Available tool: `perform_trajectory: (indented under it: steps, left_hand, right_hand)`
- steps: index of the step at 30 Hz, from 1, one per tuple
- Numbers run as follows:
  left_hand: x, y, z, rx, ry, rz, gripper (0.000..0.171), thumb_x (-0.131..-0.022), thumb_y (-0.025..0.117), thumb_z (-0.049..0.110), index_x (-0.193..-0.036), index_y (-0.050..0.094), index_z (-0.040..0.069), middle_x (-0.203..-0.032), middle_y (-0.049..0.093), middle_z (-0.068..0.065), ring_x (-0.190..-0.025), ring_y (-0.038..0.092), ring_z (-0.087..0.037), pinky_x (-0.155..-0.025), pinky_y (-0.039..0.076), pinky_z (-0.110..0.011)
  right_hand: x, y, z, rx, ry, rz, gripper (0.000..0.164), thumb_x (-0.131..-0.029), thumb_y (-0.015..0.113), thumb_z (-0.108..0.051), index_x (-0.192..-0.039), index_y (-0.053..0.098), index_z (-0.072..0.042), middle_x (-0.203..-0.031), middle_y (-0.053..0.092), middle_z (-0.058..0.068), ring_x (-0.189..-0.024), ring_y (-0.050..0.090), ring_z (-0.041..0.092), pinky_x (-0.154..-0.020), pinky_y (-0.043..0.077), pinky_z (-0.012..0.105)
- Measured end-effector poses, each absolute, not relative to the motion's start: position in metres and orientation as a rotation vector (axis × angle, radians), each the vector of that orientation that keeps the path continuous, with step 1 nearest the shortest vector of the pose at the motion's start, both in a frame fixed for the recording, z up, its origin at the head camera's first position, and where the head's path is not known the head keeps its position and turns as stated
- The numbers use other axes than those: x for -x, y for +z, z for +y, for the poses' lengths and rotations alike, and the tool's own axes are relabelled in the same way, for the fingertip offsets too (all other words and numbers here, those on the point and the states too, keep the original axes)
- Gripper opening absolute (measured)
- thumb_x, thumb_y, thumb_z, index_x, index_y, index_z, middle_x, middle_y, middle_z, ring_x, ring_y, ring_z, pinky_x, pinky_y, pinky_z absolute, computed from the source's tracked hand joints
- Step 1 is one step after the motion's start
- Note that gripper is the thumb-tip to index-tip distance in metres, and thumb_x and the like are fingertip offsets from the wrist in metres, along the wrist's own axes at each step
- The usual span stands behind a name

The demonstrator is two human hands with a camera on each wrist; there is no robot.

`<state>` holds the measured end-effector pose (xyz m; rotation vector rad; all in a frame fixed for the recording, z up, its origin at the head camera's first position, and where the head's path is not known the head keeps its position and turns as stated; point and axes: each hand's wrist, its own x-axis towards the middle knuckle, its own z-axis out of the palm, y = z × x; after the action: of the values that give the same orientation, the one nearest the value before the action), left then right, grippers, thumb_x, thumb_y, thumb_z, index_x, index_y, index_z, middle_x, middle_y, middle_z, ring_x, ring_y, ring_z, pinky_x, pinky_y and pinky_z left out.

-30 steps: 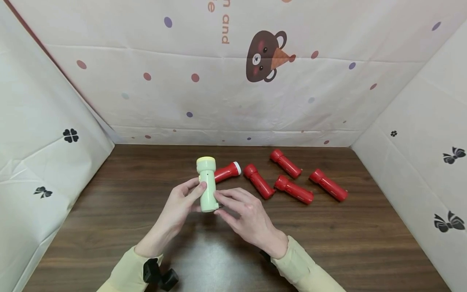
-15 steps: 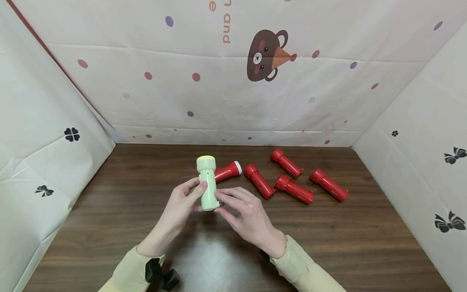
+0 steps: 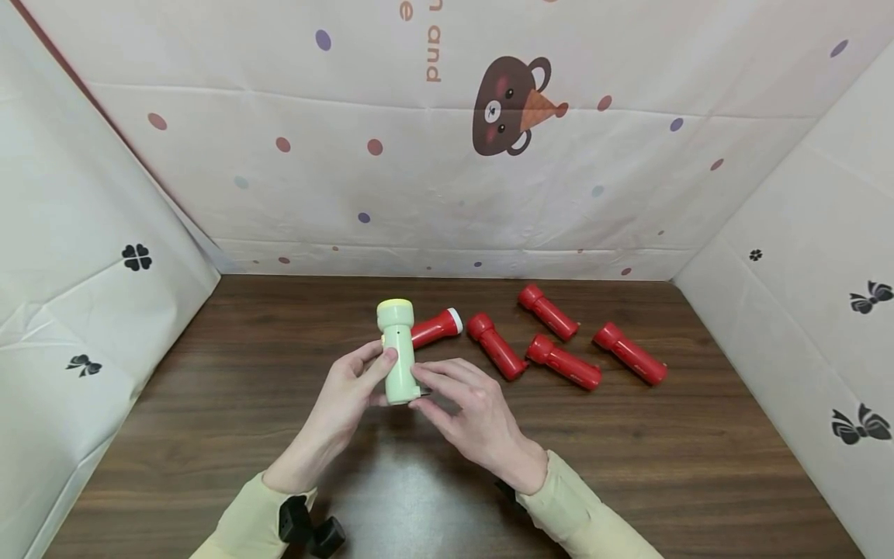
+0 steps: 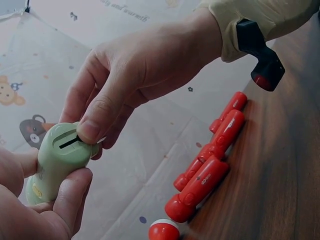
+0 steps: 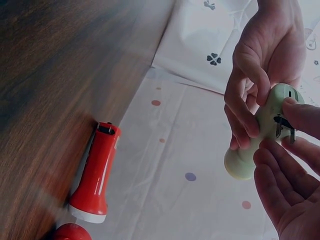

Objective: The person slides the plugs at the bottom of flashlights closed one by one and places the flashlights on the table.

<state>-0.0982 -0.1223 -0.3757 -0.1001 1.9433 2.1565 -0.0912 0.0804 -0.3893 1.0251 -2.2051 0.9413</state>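
A pale green flashlight with a yellow-rimmed head is held upright above the table by my left hand. The left thumb lies along its barrel, with the other fingers behind. My right hand is at the tail end and pinches it there between thumb and fingers. In the right wrist view, two metal plug prongs stick out from the side of the tail, close to the right fingertips. A dark slot shows in the tail's end face in the left wrist view, with the right thumb pressed beside it.
A red flashlight with a white rim lies partly hidden behind the green one. Several more red flashlights lie to the right on the brown wooden table. Printed white sheets stand around the back and sides.
Both hands keep their hold on the green flashlight, almost still. The view has shifted very slightly; the red flashlights lie as before.
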Motion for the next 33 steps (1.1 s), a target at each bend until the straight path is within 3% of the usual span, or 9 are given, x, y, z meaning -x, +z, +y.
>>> perform_trajectory:
  steps: [33]
  left_hand:
    - [0.0959,-0.3755,-0.1251,0.056,2.165,1.929,0.046,-0.11,0.055,0.02,-0.147,0.05,-0.007,-0.11,0.073,0.0,-0.095,0.071,-0.003,-0.075,0.064,-0.025]
  right_hand:
    - [0.0905,-0.3917,0.0777,-0.984,1.05,-2.187,0.046,-0.074,0.096,-0.012,-0.115,0.078,-0.006,-0.109,0.081,0.006,-0.102,0.075,0.018,-0.089,0.062,0.028]
